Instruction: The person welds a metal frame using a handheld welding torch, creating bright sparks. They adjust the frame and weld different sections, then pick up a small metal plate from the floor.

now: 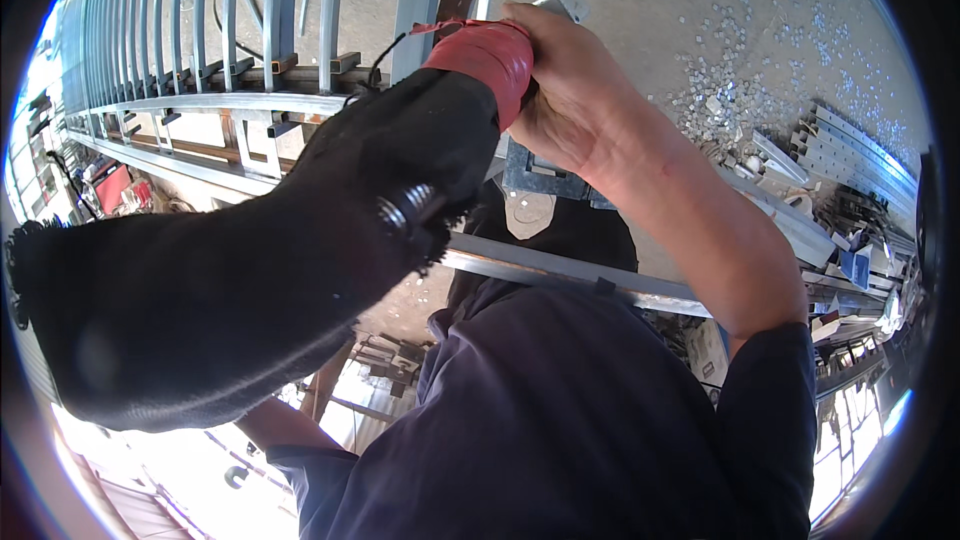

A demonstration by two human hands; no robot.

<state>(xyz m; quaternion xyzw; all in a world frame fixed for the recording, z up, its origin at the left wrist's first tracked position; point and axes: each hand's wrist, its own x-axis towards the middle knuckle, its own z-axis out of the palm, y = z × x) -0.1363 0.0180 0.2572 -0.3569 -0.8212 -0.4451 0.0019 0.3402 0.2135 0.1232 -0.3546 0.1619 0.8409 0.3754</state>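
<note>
A black fabric sleeve (247, 292) with frayed edges covers my left forearm. Its far end is bound with red wrapping (480, 64), where my left hand is hidden from sight. Shiny ribbed metal (409, 208) shows at the sleeve's lower side. My bare right hand (559, 71) is bent in against the red wrapping, with its fingertips mostly out of sight, so what it grips cannot be made out. Just beyond that hand juts the end of a galvanized metal piece (566, 0). Under my right wrist lies a dark grey metal part (544, 176).
A rack of galvanized bars (199, 22) stands on the left. A metal rail (570, 274) crosses before my body. Small cut metal pieces (716, 94) are scattered over the concrete floor (637, 22). Perforated metal strips (855, 150) lie stacked at the right.
</note>
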